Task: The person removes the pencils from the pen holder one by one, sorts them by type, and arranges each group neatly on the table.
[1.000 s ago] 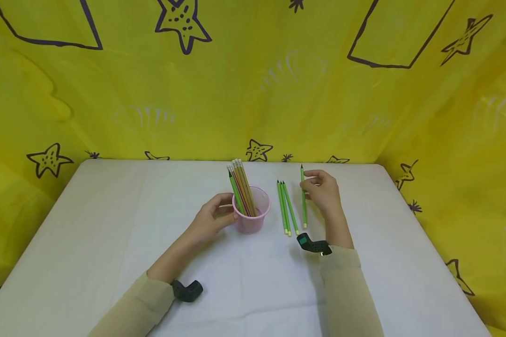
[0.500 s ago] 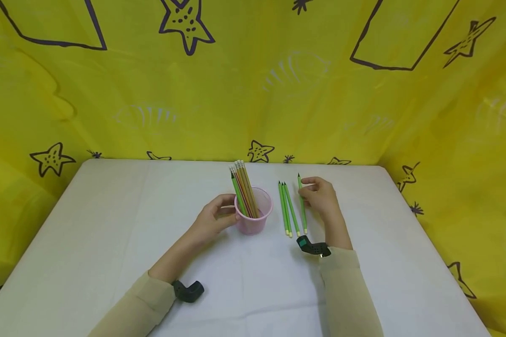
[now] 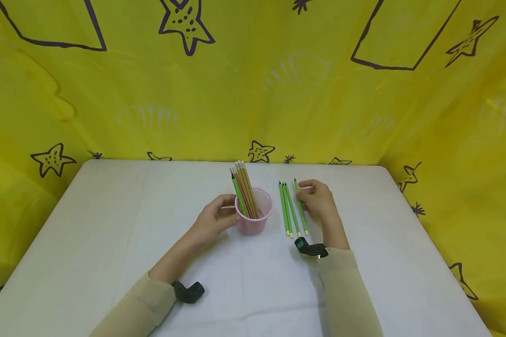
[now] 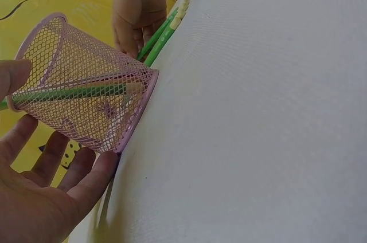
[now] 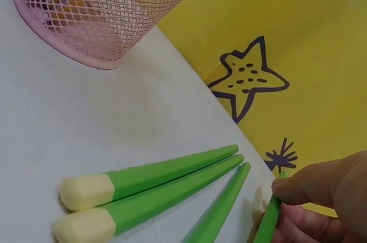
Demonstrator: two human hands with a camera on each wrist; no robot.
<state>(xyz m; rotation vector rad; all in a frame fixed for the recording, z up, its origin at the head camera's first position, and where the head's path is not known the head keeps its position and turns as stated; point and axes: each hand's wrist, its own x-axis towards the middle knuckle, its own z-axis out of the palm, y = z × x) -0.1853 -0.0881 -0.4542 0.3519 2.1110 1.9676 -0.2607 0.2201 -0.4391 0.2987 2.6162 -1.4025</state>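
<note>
A pink mesh pencil cup (image 3: 253, 228) stands on the white table, holding several tan and reddish pencils (image 3: 248, 192) and a green one (image 3: 238, 194). My left hand (image 3: 211, 219) holds the cup from its left side; in the left wrist view the thumb (image 4: 14, 75) is at the rim and the fingers spread along the mesh. Right of the cup lie three green pencils (image 3: 293, 213) with black points away from me and pale ends towards me. Beside them my right hand (image 3: 320, 199) pinches another green pencil (image 3: 302, 217) between thumb and fingers, its point also facing away.
White cloth covers the table (image 3: 173, 187). A yellow curtain (image 3: 227, 103) with drawn stars and fish surrounds the back and sides. Black wrist devices (image 3: 188, 292) sit on both wrists, below beige sleeves (image 3: 350, 285).
My right hand has moved towards me and slightly left, bringing its green pencil down beside the three lying there. The left hand and the cup have stayed in place.
</note>
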